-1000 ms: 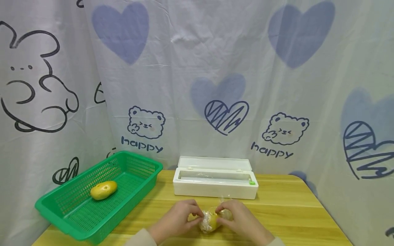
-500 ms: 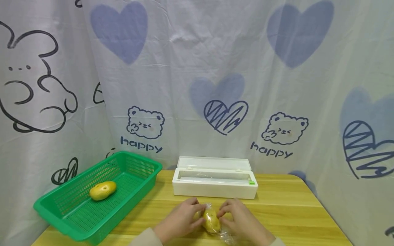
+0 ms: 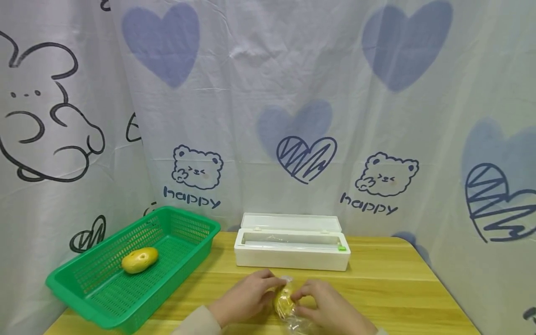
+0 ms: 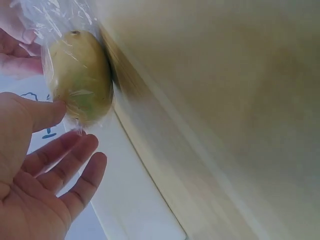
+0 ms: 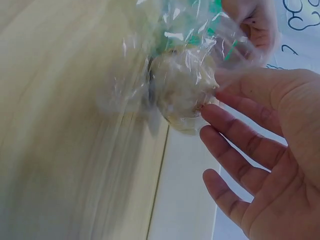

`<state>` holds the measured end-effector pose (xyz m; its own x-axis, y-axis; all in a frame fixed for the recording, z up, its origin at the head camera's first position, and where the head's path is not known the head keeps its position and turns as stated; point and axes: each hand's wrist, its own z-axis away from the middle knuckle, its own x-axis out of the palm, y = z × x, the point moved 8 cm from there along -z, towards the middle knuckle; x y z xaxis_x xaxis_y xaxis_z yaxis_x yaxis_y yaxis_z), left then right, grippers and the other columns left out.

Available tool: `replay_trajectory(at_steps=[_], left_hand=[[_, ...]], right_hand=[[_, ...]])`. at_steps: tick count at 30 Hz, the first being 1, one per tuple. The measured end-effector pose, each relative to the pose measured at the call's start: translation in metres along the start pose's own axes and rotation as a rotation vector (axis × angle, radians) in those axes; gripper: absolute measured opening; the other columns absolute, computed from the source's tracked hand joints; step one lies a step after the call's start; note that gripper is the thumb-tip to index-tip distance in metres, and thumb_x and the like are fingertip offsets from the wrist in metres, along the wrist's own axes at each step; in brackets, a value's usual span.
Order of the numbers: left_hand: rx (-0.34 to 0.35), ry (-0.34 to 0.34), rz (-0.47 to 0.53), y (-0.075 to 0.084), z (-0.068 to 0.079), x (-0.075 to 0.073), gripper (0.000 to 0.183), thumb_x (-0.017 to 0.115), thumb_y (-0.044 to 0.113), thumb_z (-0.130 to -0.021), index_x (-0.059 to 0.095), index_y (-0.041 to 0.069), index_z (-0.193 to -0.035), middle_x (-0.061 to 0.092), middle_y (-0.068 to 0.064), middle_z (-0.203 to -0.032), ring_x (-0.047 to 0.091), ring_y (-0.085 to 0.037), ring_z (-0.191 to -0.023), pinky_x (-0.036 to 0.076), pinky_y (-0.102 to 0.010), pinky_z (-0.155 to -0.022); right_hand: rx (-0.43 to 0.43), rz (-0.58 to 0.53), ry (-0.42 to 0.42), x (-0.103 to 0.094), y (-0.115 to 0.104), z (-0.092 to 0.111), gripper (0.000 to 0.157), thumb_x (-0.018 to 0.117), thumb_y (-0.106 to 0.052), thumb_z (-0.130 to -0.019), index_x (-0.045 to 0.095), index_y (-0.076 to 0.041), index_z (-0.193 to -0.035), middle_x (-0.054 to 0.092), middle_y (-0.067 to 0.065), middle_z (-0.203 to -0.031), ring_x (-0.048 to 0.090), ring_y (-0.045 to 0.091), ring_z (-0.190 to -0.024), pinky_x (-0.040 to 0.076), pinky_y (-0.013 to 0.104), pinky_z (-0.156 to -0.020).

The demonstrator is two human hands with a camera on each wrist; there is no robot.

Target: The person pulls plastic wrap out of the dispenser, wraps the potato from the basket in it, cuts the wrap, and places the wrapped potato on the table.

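Note:
Between the hands is a smooth yellow oval piece of produce (image 3: pixel 283 303), like a mango or potato, wrapped in clear cling film (image 3: pixel 293 323). In the left wrist view it shows a greenish patch and a dark spot at one end. My left hand (image 3: pixel 247 298) holds its left side, with the thumb on the wrapped skin and the other fingers near a gathered film end. My right hand (image 3: pixel 324 302) pinches film at its right side between thumb and index finger; the remaining fingers spread loosely in the right wrist view. Loose film (image 5: pixel 125 80) bunches around the near end.
A white cling film box (image 3: pixel 291 257) stands behind the hands with its lid up and a green slider (image 3: pixel 342 248). At left is a green plastic basket (image 3: pixel 138 304) holding another yellow oval piece (image 3: pixel 140 260). Wooden tabletop (image 3: pixel 389 274) lies underneath; a printed curtain hangs behind.
The wrapped yellow piece has been turned, so its loose film end now points toward the person. The right hand has moved in from beside it and grips the film.

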<state>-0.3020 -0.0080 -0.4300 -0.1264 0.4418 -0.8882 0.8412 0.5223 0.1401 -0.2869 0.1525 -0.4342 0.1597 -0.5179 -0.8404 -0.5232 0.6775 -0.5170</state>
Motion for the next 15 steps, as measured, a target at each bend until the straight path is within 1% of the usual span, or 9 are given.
replay_trajectory(at_steps=[2, 4, 7, 10, 13, 15], left_hand=[[0.017, -0.007, -0.002, -0.0011, -0.0007, 0.0011, 0.042, 0.079, 0.004, -0.095, 0.073, 0.014, -0.136, 0.074, -0.002, -0.114, 0.07, -0.01, -0.098, 0.059, -0.019, -0.086], [0.021, -0.017, -0.001, -0.0029, -0.0008, 0.0025, 0.043, 0.078, 0.004, -0.095, 0.072, 0.015, -0.136, 0.073, -0.002, -0.115, 0.07, -0.011, -0.099, 0.06, -0.02, -0.087], [-0.001, -0.04, 0.0, -0.0069, 0.0002, 0.0051, 0.042, 0.078, 0.007, -0.097, 0.071, 0.018, -0.138, 0.071, -0.001, -0.117, 0.068, -0.01, -0.101, 0.059, -0.021, -0.089], [-0.027, -0.059, 0.009, -0.0098, 0.0017, 0.0064, 0.044, 0.078, 0.011, -0.099, 0.07, 0.02, -0.14, 0.07, -0.001, -0.12, 0.067, -0.01, -0.104, 0.06, -0.023, -0.091], [-0.038, -0.055, 0.016, -0.0094, 0.0039, 0.0042, 0.045, 0.079, 0.013, -0.098, 0.069, 0.021, -0.142, 0.068, 0.0, -0.122, 0.066, -0.01, -0.105, 0.06, -0.025, -0.092], [-0.028, -0.037, 0.019, -0.0064, 0.0055, 0.0003, 0.044, 0.079, 0.012, -0.097, 0.07, 0.02, -0.14, 0.067, 0.001, -0.12, 0.065, -0.009, -0.103, 0.059, -0.023, -0.09]], right_hand=[[-0.007, -0.005, -0.004, 0.0006, -0.0007, 0.0002, 0.023, 0.08, -0.035, -0.096, 0.082, -0.024, -0.117, 0.076, -0.011, -0.116, 0.068, 0.008, -0.11, 0.06, 0.038, -0.098], [-0.013, -0.016, -0.014, 0.0012, -0.0013, 0.0001, 0.025, 0.081, -0.035, -0.096, 0.081, -0.024, -0.118, 0.075, -0.013, -0.116, 0.067, 0.006, -0.11, 0.06, 0.036, -0.098], [-0.011, -0.045, -0.036, 0.0023, -0.0011, 0.0004, 0.026, 0.082, -0.034, -0.096, 0.081, -0.023, -0.119, 0.075, -0.014, -0.116, 0.067, 0.007, -0.109, 0.06, 0.035, -0.097], [-0.001, -0.085, -0.055, 0.0023, 0.0001, 0.0023, 0.023, 0.082, -0.032, -0.096, 0.08, -0.023, -0.117, 0.076, -0.012, -0.113, 0.069, 0.009, -0.107, 0.061, 0.036, -0.095], [0.002, -0.119, -0.062, 0.0008, 0.0011, 0.0062, 0.018, 0.082, -0.031, -0.095, 0.079, -0.022, -0.111, 0.077, -0.011, -0.108, 0.07, 0.009, -0.101, 0.061, 0.035, -0.091], [0.001, -0.134, -0.068, 0.0, 0.0021, 0.0095, 0.015, 0.082, -0.03, -0.096, 0.079, -0.022, -0.108, 0.077, -0.011, -0.104, 0.068, 0.005, -0.096, 0.061, 0.032, -0.087]])
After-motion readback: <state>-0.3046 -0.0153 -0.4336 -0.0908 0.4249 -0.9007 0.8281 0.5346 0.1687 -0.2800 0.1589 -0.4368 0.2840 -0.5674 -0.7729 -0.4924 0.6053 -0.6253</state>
